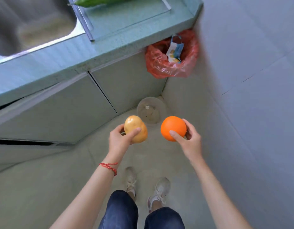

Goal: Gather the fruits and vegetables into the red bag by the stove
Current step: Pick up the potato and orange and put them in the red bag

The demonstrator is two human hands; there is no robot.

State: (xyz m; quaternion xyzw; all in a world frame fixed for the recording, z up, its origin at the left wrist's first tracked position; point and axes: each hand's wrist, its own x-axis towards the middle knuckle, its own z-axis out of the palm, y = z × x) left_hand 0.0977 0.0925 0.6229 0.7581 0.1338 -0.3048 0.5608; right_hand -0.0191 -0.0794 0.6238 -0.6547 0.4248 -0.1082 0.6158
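A person stands on the floor (44,187) and looks down at two bare arms held out in front. The left hand (118,138) holds a yellow potato (135,128), with the thumb curled over its front and the fingers tucked behind it. The potato sticks out from the hand toward 1 o'clock. A red string bracelet (109,167) sits on the left wrist. The right hand (190,138) holds a round orange (173,128), with the thumb pressed on the front and the fingers wrapped round the far side. The orange sits at about 10 o'clock from that hand. The two foods are near each other but do not touch. The red bag (171,55) hangs open at 12 o'clock from the orange, well apart from both hands, in the corner just under the edge of the green tabletop (110,38). Some paper scraps (175,51) lie inside it. A clear tub (150,110) sits on the floor just past the hands. A green vegetable (100,1) lies on the tabletop at 11 o'clock, far from the hands, beside a metal sink (32,25). Two pale shoes (146,185) show at 6 o'clock.
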